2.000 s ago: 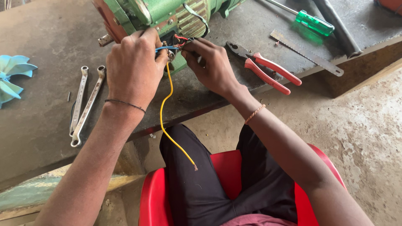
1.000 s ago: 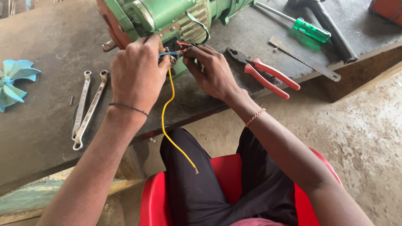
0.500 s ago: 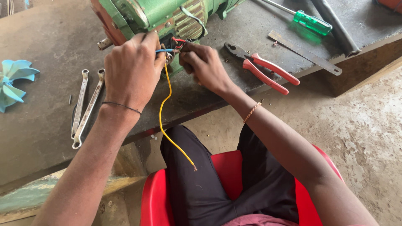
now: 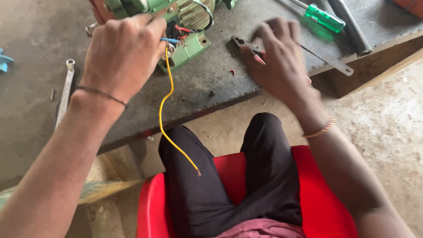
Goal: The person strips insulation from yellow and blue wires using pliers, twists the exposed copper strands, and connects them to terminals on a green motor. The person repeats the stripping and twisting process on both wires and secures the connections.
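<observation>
The person sat on a red plastic chair [image 4: 328,207] drawn up to a dark, worn workbench [image 4: 207,83], legs in black trousers pushed out under its edge. A green electric motor [image 4: 185,26] lay at the far side of the bench with its terminal box open toward the sitter, short red wires showing inside.

The left hand [image 4: 121,53] was up against that box, fingers curled in and pinched around a blue wire end right at the opening, a thin dark band round the wrist. From the same spot a yellow wire [image 4: 165,114] ran down off the bench edge, looped across the left thigh and ended in a bare tip hanging free over the lap.

The right hand [image 4: 280,57] was well apart from the motor, laid flat over a pair of red-handled pliers [image 4: 246,45] on the bench. The fingers were spread and loose rather than clenched, blurred with movement, and whether they actually gripped the handles I could not tell; only the steel nose and a sliver of red showed from under the palm. A beaded bracelet sat on that wrist.

Just beyond the pliers lay a hacksaw blade [image 4: 326,55], and past it a green-handled screwdriver [image 4: 324,17]. On the left side of the bench a spanner [image 4: 65,92] lay lengthwise, with a blue plastic fan [image 4: 4,61] at the very edge of view.
</observation>
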Demonstrator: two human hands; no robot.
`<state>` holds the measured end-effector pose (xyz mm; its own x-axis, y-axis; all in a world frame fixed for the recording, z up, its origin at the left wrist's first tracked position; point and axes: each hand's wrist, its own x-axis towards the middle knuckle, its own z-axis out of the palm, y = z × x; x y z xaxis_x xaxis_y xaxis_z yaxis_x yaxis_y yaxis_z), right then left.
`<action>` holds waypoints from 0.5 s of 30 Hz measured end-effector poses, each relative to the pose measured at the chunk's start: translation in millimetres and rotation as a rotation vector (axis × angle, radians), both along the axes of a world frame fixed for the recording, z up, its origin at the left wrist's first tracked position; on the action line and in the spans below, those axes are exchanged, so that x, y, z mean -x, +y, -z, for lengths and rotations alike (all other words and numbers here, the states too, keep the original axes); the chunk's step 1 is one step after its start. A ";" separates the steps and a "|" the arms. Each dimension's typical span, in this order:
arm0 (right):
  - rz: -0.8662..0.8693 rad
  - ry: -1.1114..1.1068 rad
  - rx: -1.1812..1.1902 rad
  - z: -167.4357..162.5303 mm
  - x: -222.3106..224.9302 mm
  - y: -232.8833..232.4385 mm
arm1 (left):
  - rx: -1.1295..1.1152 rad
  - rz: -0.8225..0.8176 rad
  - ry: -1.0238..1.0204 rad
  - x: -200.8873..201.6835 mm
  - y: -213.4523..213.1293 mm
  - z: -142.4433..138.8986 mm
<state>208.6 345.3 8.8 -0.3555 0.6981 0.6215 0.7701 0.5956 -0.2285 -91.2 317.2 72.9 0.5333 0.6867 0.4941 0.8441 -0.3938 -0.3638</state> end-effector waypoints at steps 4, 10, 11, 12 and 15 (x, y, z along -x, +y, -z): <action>0.098 -0.240 0.165 9.7 -30.9 -4.6 | -0.026 0.020 -0.064 0.0 -4.6 -1.4; 0.035 -0.199 0.290 6.4 -38.4 -1.7 | 0.167 -0.141 -0.189 -2.7 -9.6 10.1; 0.039 -0.195 0.322 4.1 -37.8 1.0 | 0.165 -0.159 -0.248 -4.6 -11.3 15.0; 0.077 -0.165 0.390 1.5 -37.3 4.3 | 0.164 -0.178 -0.307 -6.7 -13.0 20.1; 0.167 0.048 0.657 -5.7 -34.6 13.0 | 0.115 -0.163 -0.457 -10.5 -16.6 32.1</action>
